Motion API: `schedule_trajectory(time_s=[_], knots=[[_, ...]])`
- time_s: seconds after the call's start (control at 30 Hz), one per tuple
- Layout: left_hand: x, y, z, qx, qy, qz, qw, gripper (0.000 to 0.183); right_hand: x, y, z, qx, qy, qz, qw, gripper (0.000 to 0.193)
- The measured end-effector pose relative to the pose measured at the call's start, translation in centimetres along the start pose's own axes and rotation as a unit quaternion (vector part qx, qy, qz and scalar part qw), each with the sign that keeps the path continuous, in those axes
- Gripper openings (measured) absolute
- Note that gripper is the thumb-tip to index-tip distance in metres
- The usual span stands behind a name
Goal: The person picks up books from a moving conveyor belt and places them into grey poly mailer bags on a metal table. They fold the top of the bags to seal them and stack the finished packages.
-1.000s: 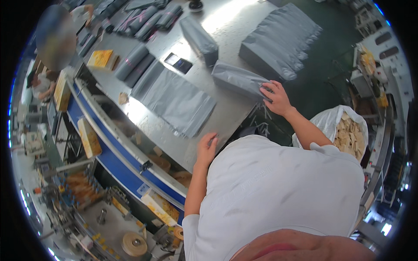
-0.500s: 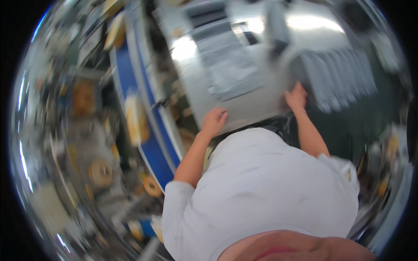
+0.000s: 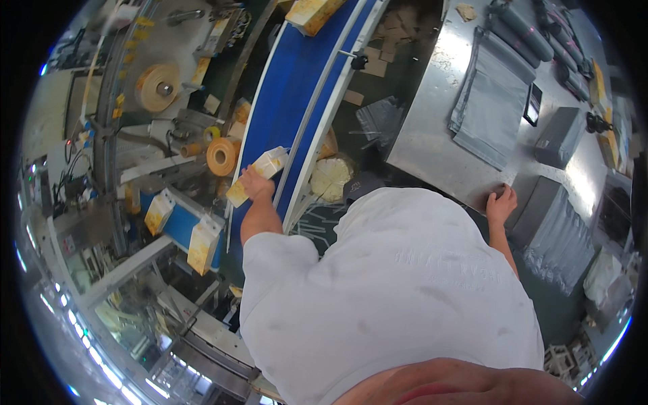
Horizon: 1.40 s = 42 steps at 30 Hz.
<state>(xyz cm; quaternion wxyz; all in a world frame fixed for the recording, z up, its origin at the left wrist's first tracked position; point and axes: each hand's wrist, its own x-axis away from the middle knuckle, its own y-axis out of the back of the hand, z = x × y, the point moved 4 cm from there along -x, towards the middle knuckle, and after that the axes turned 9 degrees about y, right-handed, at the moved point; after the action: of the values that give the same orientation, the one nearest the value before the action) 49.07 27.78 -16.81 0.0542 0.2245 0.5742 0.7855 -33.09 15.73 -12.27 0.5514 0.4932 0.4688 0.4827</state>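
My left hand point(image 3: 256, 183) reaches over the blue conveyor belt point(image 3: 280, 94) and is closed over a white and yellow rectangular pack point(image 3: 272, 162). The pack lies slantwise on the belt; the hand covers part of it. My right hand point(image 3: 501, 204) rests at the near edge of the metal table point(image 3: 422, 138), fingers loosely bent and apart, holding nothing. Beyond it, flat grey plastic bags point(image 3: 496, 101) lie in a stack, with a dark phone-like device point(image 3: 533, 104) beside them. A pile of grey bags point(image 3: 557, 226) hangs over the table edge on its right.
Another yellow pack point(image 3: 314, 15) sits farther along the belt. Two packs point(image 3: 204, 244) stand on a smaller blue conveyor point(image 3: 181, 226) at left, near machinery and a tape roll point(image 3: 221, 156). Grey rolls point(image 3: 520, 34) and a grey block-shaped bundle point(image 3: 561, 137) occupy the table.
My view and body have swung left toward the conveyor. The left hand has left the table edge and taken hold of a pack; the right hand remains at the table edge.
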Motion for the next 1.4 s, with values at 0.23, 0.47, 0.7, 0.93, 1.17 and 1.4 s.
schedule_trajectory(time_s=[0.23, 0.47, 0.7, 0.93, 1.17, 1.4], knots=[[-3.0, 2.1, -9.5, -0.032, -0.199, -0.058, 0.978, 0.055, -2.3, 0.6, 0.3, -0.014, -0.030, 0.047, 0.998, 0.056], [0.2, 18.2, -22.0, 0.166, -0.254, -0.168, 0.938, 0.086, -4.0, -0.5, -2.8, -0.265, -0.201, -0.047, 0.942, 0.071], [13.2, 30.3, -32.6, 0.492, -0.510, -0.033, 0.705, 0.095, -8.4, 0.6, 2.0, -0.369, -0.181, 0.021, 0.911, 0.064], [36.6, 12.0, -41.3, 0.452, -0.492, 0.500, 0.551, 0.098, -6.2, 7.3, 8.3, -0.502, 0.043, -0.090, 0.859, 0.048], [39.7, 6.7, -48.0, 0.424, -0.552, 0.306, 0.649, 0.100, -2.5, 1.1, 6.6, -0.375, 0.121, -0.050, 0.918, 0.038], [40.0, 9.5, -49.6, 0.418, -0.506, 0.465, 0.594, 0.090, -8.6, 3.6, 4.0, -0.194, 0.248, -0.065, 0.947, 0.038]])
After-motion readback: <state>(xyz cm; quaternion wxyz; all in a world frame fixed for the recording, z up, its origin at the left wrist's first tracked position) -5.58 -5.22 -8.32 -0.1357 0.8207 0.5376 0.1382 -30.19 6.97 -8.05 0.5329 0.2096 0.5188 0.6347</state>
